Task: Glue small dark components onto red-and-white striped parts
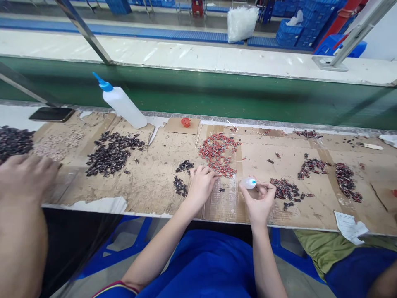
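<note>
My right hand (259, 200) holds a small white squeeze bottle (248, 183) with a blue tip between thumb and fingers, the tip pointing toward me. To its right lies a pile of small black-and-red parts (283, 189). My left hand (201, 182) rests low on the cardboard with its fingers bent together; what they hold, if anything, is hidden. Just beyond those fingertips spreads a pile of small red parts with metal ends (218, 151). Small black parts (180, 186) lie on the left hand's near side, and one dark piece (221, 190) sits between my hands.
A large white bottle with a blue nozzle (125, 107) stands at the back left, near a phone (52, 114). A co-worker's hand (27, 178) is at the far left by black parts. A red cap (185, 122) sits behind. More part piles (347, 182) lie right.
</note>
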Demonstrator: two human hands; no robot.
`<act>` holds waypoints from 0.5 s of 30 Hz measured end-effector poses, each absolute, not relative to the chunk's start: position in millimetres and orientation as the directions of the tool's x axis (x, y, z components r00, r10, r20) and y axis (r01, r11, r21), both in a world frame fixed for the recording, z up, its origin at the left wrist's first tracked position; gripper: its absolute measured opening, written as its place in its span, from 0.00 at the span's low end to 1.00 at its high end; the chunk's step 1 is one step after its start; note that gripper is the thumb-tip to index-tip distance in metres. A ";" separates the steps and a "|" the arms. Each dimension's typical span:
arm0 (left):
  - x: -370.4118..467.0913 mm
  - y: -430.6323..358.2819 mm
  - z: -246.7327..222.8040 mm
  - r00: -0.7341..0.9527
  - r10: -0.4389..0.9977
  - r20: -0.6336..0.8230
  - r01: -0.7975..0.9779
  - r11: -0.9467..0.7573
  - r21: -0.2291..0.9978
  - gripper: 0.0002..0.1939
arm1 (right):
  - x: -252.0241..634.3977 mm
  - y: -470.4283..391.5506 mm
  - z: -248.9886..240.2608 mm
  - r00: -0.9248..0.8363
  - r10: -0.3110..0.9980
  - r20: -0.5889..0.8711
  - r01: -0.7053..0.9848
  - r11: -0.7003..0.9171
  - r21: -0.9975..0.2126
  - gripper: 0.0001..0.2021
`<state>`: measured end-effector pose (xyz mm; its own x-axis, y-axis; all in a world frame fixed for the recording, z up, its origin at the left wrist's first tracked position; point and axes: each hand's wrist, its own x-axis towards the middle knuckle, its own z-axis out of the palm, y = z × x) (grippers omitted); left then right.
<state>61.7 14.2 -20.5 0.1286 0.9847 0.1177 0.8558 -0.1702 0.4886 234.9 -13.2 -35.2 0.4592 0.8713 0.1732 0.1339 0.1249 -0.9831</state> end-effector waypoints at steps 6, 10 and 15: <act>65.2 15.8 -24.1 0.168 0.975 0.144 0.886 -0.213 0.413 0.06 | 224.4 -37.6 -24.6 0.511 0.692 0.510 0.414 0.322 -0.851 0.21; 64.3 9.9 -18.6 0.152 0.983 0.106 0.845 -0.184 0.502 0.05 | 212.5 -52.4 -26.6 0.321 0.794 0.517 0.455 0.350 -0.819 0.08; 61.2 -6.9 -6.2 0.150 0.983 0.108 0.592 -0.176 0.787 0.06 | 196.5 -51.4 -29.2 0.295 0.948 0.119 0.170 0.070 -0.983 0.12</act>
<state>61.2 -6.9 -6.2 0.1501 0.9828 0.1075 0.5918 -0.1765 0.7865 196.5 -51.4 -29.2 0.2948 0.9481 0.1188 0.1695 0.0705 -0.9830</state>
